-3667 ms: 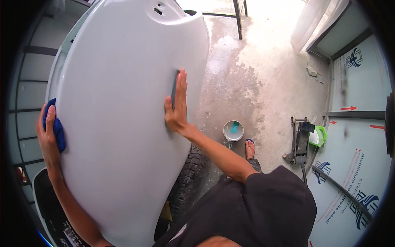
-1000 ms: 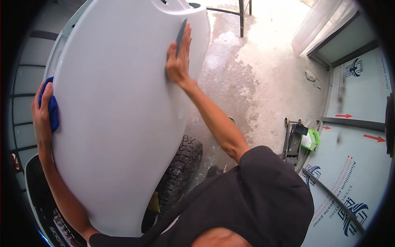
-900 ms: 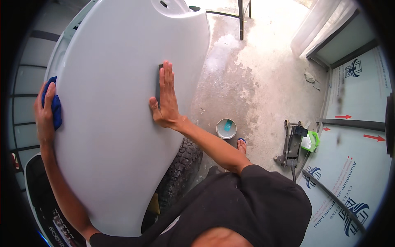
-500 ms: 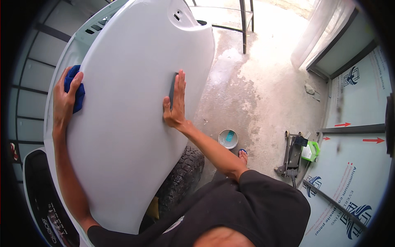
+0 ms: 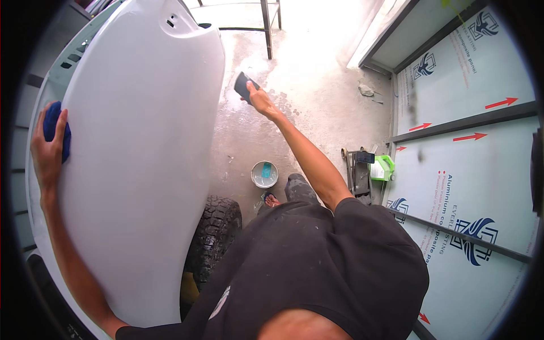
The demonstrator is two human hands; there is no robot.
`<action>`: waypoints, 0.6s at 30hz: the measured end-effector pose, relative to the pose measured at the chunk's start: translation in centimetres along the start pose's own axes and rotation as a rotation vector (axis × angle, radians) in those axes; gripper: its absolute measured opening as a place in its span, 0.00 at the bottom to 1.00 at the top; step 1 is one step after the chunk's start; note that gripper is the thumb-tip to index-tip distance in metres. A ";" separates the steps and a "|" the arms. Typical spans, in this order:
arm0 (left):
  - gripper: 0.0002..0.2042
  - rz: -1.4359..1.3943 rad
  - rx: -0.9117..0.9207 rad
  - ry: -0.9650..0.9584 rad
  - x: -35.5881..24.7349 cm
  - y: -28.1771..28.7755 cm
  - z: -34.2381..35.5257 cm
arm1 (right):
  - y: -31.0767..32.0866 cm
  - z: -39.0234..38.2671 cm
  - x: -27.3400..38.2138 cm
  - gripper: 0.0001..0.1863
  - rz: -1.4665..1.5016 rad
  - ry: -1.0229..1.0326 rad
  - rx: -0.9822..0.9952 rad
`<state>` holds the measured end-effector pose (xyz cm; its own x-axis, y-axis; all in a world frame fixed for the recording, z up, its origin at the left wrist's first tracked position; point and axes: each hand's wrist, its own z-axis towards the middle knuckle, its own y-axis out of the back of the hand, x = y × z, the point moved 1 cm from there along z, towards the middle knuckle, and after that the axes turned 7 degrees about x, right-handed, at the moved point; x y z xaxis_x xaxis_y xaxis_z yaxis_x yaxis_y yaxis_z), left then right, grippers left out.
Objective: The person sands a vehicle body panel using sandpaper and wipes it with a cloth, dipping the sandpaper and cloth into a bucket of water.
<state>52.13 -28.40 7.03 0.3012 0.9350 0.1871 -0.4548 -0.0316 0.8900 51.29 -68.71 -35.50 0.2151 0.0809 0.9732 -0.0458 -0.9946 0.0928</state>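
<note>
My left hand (image 5: 46, 147) is closed round a bunched blue cloth (image 5: 53, 118) at the left edge of a large white car body panel (image 5: 141, 141). Over the floor, to the right of the panel and apart from it, my right hand (image 5: 260, 101) grips a flat, dark rectangular piece that looks like sandpaper (image 5: 242, 85). Its fingers wrap the lower end, while the upper part sticks out. The panel's surface looks pale and matte, with a slotted recess (image 5: 171, 21) near its far end.
A knobbly black tyre (image 5: 218, 226) shows below the panel. On the wet concrete floor (image 5: 306, 107) stands a bucket (image 5: 255, 175) with something turquoise inside, close to my foot. Farther right are a floor jack (image 5: 358, 173), a green-and-white jug (image 5: 382, 168) and a panelled wall (image 5: 447, 158). A metal stand (image 5: 266, 28) is ahead.
My right hand has lifted off the panel and swung out right, now gripping the dark piece that lay under its flat palm. The view has turned right; my left hand stays at the panel's edge.
</note>
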 end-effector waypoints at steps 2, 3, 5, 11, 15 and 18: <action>0.22 0.163 -0.118 -0.108 -2.4 0.9 -0.1 | 3.8 -3.1 -2.7 0.44 0.038 -0.130 -0.070; 0.19 0.229 -0.160 -0.246 -4.4 1.4 -0.3 | 6.0 -3.5 -4.2 0.45 -0.006 -0.161 -0.173; 0.18 0.174 -0.237 -0.425 -9.8 2.1 -0.4 | 10.6 -3.0 -7.8 0.44 -0.044 -0.354 -0.146; 0.31 -0.251 -0.385 -0.922 -32.2 0.8 0.9 | 25.1 1.0 -18.4 0.40 0.021 -0.374 -0.094; 0.25 -0.347 -0.372 -0.989 -43.5 1.5 5.9 | 32.7 1.9 -20.0 0.34 0.192 -0.525 -0.060; 0.21 -0.472 -0.347 -0.958 -48.7 1.5 9.4 | 36.4 2.2 -19.1 0.33 0.115 -0.588 -0.082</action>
<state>44.70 -77.30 3.16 0.9573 0.1648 0.2376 -0.2886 0.4941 0.8201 47.64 -106.62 -51.12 0.7062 -0.0991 0.7011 -0.1710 -0.9847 0.0330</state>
